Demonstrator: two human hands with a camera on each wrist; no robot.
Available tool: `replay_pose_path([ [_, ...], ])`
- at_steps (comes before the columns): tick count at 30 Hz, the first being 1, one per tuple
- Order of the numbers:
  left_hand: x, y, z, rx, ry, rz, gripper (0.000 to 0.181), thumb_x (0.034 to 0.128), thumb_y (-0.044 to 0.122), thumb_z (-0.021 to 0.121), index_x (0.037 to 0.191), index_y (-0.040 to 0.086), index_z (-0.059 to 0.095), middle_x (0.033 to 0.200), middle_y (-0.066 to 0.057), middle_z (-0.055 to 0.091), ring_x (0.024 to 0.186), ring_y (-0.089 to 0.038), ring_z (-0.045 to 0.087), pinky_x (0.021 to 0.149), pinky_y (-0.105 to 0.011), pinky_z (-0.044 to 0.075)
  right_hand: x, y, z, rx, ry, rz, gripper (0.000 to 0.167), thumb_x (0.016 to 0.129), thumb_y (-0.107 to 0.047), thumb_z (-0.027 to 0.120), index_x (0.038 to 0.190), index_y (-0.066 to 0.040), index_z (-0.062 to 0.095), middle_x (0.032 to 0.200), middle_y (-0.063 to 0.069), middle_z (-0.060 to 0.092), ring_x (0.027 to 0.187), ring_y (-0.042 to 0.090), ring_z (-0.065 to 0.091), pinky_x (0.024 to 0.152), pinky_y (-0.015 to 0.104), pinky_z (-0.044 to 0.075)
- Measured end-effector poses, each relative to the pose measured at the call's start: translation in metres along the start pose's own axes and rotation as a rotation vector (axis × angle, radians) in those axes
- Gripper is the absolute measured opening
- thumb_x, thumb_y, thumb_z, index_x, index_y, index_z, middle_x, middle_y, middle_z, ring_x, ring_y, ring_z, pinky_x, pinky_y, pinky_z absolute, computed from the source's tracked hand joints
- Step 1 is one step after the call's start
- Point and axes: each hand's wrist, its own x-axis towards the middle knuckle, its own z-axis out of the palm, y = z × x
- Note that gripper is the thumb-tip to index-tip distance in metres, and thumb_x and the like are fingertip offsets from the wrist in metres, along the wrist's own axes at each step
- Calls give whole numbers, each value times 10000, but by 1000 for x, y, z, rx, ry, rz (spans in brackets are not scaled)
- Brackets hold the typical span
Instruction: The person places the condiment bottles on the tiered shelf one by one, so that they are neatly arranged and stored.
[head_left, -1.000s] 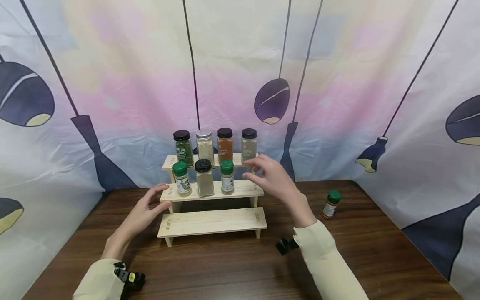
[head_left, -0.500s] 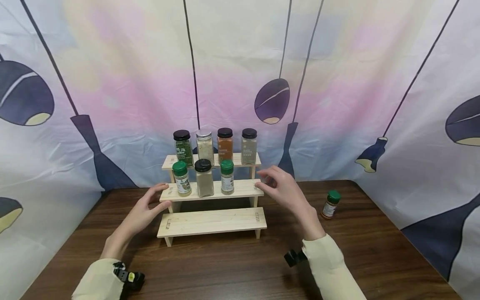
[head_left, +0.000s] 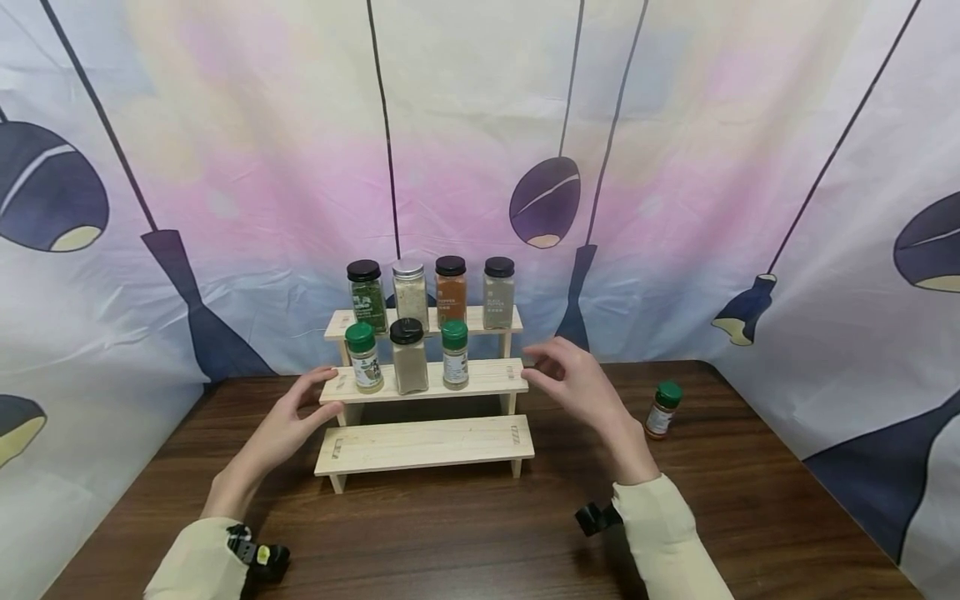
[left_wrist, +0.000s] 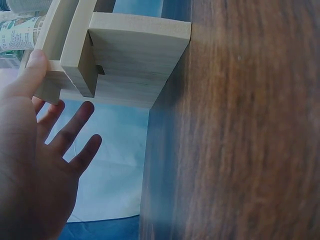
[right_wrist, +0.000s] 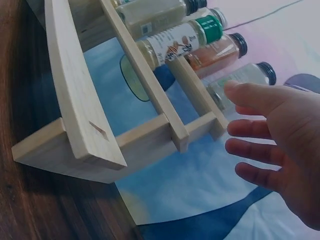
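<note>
A three-tier wooden spice rack (head_left: 427, 446) stands on the table. Its top tier bears green, pale, orange-brown and grey spice jars, among them the grey pepper jar (head_left: 498, 296). On the middle tier are a green-capped jar (head_left: 366, 367), a black-capped jar (head_left: 409, 362) and another green-capped jar (head_left: 454, 362). My left hand (head_left: 281, 429) is at the rack's left end, its thumb touching the middle tier's edge and its other fingers spread in the left wrist view. Beside the rack's right end, my right hand (head_left: 577, 379) holds nothing, its fingers loosely bent and apart from the wood.
One green-capped spice jar (head_left: 662, 410) stands alone on the dark wooden table (head_left: 450, 533), right of my right hand. A patterned cloth (head_left: 465, 125) hangs behind the table. Black wrist cameras (head_left: 598, 518) sit at both of my sleeves.
My right hand has drawn back from the grey pepper jar on the top tier, moving right and slightly down past the rack's end. My left hand and the jars stay put.
</note>
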Motion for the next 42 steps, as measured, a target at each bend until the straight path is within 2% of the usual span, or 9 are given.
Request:
replay_pose_path([
  [7, -1, 1, -2, -4, -6, -8, 606, 997, 316, 619, 1521, 139, 370, 1607, -180, 264, 1234, -403, 523, 840, -275, 497, -3, 9, -8, -35, -50, 34, 333, 928, -311, 717, 1227, -165, 698, 1004, 17, 656, 840, 99, 583, 737, 314, 507],
  [11, -2, 1, -2, 0, -6, -14, 603, 997, 316, 619, 1518, 140, 372, 1604, -181, 269, 1239, -409, 519, 843, -300, 499, -4, 17, -15, -54, -57, 59, 328, 930, -313, 715, 1217, -156, 701, 1015, 5, 653, 866, 126, 592, 762, 345, 508],
  [15, -2, 0, -2, 4, -4, -12, 599, 997, 313, 620, 1515, 142, 376, 1602, -180, 274, 1239, -408, 521, 841, -287, 497, -8, 27, -23, -63, -59, 111, 335, 940, -298, 704, 1232, -135, 689, 1074, 53, 662, 936, 178, 613, 814, 411, 525],
  [20, -3, -1, -2, 9, -1, -10, 599, 997, 310, 620, 1517, 143, 375, 1604, -183, 271, 1241, -402, 518, 859, -325, 495, -14, 40, -31, -45, -82, 168, 363, 960, -289, 678, 1271, -102, 661, 1178, 117, 652, 1044, 263, 626, 917, 500, 523],
  [31, -1, 1, 0, -7, -8, -17, 603, 997, 322, 618, 1521, 150, 371, 1605, -176, 270, 1251, -408, 509, 871, -350, 494, -29, 70, -51, -65, -75, 256, 424, 976, -335, 649, 1322, -93, 621, 1272, 147, 635, 1095, 297, 624, 932, 507, 502],
  [42, 0, 0, 1, -3, -6, -8, 600, 1001, 322, 612, 1523, 151, 370, 1611, -166, 270, 1235, -386, 526, 850, -281, 494, -44, 92, -71, -96, -52, 319, 435, 988, -338, 631, 1326, -63, 617, 1310, 191, 610, 1208, 383, 558, 976, 571, 458],
])
